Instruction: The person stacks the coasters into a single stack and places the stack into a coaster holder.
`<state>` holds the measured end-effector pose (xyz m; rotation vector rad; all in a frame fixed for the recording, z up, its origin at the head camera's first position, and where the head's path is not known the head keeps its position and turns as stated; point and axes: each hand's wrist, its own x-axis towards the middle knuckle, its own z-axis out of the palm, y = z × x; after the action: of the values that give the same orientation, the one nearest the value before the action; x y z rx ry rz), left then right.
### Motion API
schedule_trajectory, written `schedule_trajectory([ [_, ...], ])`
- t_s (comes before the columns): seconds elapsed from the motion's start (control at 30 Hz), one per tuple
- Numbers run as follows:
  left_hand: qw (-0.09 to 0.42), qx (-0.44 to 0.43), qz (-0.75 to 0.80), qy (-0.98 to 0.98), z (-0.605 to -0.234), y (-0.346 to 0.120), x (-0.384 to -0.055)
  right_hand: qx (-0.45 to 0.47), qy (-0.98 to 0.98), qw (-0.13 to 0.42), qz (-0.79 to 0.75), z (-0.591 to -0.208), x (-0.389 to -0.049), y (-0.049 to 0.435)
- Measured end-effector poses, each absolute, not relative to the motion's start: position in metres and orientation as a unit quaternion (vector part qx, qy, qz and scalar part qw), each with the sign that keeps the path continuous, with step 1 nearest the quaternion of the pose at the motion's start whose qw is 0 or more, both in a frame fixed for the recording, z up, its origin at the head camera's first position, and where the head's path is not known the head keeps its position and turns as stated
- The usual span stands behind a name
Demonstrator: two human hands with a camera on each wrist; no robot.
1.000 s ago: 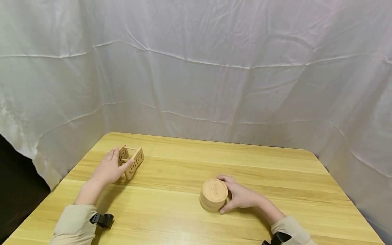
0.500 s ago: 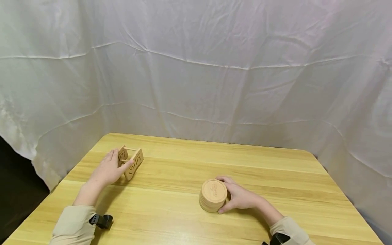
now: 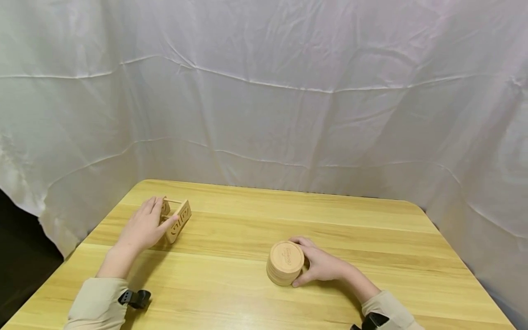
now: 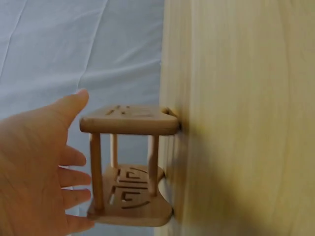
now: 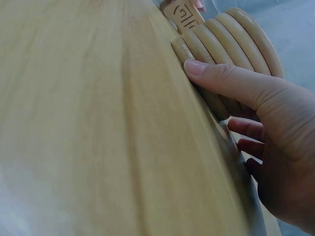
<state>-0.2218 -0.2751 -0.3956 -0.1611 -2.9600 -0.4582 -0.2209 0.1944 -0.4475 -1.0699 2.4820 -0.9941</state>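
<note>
From the head, a squat stack of round wooden discs (image 3: 284, 262) stands on the yellow wood-grain table (image 3: 231, 293) – pale tan, the top disc ringed near its edge and printed with small reddish lettering. The right hand (image 3: 323, 265) curves around its right side, holding it between thumb and fingers. Well apart, towards the left, a small wooden rack (image 3: 180, 222) sits beneath the left hand (image 3: 142, 227), which is spread over it, thumb by one side panel and fingers by the other.

From the left wrist, the rack shows two flat panels with rounded corners and angular cut-outs, joined by round rods. The fingers bend loosely beside it and the thumb stands out wide; whether they press the wood, I cannot tell.

From the right wrist, the discs show rounded edges, packed face to face – the thumb lies across them. The rack appears beyond.
</note>
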Motion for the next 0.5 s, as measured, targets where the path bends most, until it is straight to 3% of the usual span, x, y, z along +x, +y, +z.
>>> schedule_trajectory([
  [0.23, 0.149, -0.126, -0.113, -0.974, -0.382, -0.254, -0.221, -0.365, 0.857, 0.127, -0.341, -0.445, -0.22, 0.193],
  [0.5, 0.301, -0.238, -0.101, -0.918, -0.379, -0.225, -0.217, -0.362, 0.861, 0.124, -0.336, -0.445, -0.221, 0.193],
])
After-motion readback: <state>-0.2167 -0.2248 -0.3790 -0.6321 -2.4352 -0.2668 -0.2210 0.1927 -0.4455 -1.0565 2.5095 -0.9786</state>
